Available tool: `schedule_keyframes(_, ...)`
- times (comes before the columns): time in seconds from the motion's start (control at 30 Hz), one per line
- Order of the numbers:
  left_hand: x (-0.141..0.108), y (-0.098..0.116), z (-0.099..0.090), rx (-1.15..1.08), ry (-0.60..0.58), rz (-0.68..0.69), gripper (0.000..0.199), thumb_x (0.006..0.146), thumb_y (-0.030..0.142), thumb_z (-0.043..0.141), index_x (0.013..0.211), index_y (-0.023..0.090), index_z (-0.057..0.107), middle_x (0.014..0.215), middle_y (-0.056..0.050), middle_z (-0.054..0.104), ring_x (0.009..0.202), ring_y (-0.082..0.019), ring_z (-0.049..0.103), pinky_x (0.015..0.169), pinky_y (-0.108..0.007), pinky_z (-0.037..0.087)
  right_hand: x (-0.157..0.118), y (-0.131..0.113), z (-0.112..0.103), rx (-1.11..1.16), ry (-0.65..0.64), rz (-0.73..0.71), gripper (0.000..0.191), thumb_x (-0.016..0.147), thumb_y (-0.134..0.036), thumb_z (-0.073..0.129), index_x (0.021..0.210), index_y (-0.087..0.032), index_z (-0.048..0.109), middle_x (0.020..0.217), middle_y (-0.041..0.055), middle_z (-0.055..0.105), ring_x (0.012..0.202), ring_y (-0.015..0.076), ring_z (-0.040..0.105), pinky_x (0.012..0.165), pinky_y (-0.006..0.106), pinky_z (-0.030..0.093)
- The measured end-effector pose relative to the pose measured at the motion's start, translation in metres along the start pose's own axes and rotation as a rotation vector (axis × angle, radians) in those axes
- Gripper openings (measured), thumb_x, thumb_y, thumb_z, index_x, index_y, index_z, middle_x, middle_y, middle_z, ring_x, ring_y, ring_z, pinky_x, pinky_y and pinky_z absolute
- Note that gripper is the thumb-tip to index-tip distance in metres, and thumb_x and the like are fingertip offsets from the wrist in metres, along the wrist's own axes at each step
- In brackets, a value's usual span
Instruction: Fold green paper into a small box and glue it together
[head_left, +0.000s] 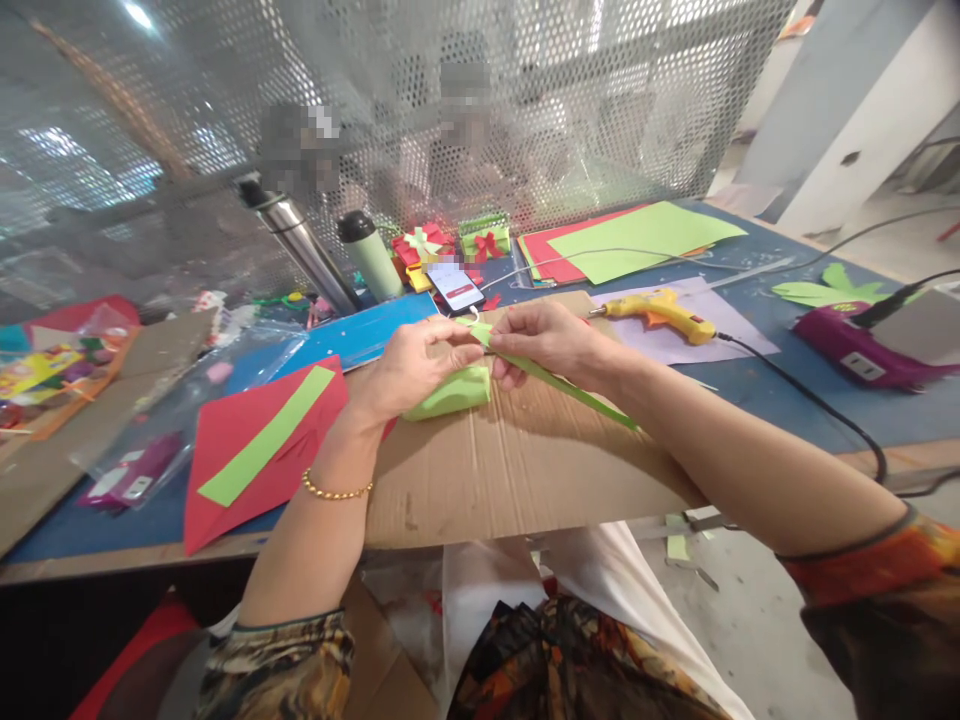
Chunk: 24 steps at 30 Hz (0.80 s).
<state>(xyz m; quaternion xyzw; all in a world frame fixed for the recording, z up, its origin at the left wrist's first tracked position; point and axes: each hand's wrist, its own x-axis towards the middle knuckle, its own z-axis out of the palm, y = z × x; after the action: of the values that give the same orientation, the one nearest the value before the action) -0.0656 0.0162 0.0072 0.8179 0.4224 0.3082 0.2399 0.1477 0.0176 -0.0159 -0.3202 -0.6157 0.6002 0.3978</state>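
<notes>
Over a brown cardboard sheet (465, 490), my two hands meet at a narrow light green paper strip (581, 395). My right hand (551, 342) pinches the strip near its far end, and the rest trails down to the right under my wrist. Thumb and fingers of my left hand (412, 368) close on the strip's end beside the right fingertips. Below the left hand lies a folded or rolled light green paper piece (454, 393), partly covered by that hand. Whether the left hand also touches it, I cannot tell.
A yellow glue gun (664, 313) rests on pale purple paper (727, 345) at right, near a purple power strip (855, 345). Red paper (214, 440) bearing a green strip (270, 435) lies left. Behind stand a phone (455, 288), a green bottle (371, 255), a steel flask (304, 245) and paper sheets (652, 240).
</notes>
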Motion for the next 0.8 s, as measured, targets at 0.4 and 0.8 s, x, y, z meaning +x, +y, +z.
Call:
schedule_keyframes(0.4, -0.003, 0.016, 0.011, -0.390, 0.157, -0.150, 0.020, 0.080, 0.037, 0.071, 0.073, 0.019, 0.065, 0.068, -0.001, 0.063, 0.062, -0.013, 0.056, 0.065, -0.030, 0.048, -0.004, -0.008, -0.004, 0.061, -0.003, 0.030, 0.041, 0.091, -0.054, 0.073, 0.078, -0.016, 0.066, 0.076, 0.0090, 0.078, 0.068, 0.0188, 0.077, 0.063, 0.027, 0.062)
schedule_keyframes(0.8, -0.001, 0.012, 0.024, -0.538, 0.249, -0.148, 0.018, 0.080, 0.035, 0.073, 0.073, 0.019, 0.068, 0.065, 0.000, 0.065, 0.061, -0.012, 0.057, 0.063, -0.028, 0.047, -0.004, -0.005, 0.010, -0.254, 0.001, -0.219, 0.040, 0.088, -0.051, 0.075, 0.070, -0.015, 0.070, 0.070, 0.0041, 0.074, 0.060, 0.0113, 0.068, 0.057, 0.022, 0.056)
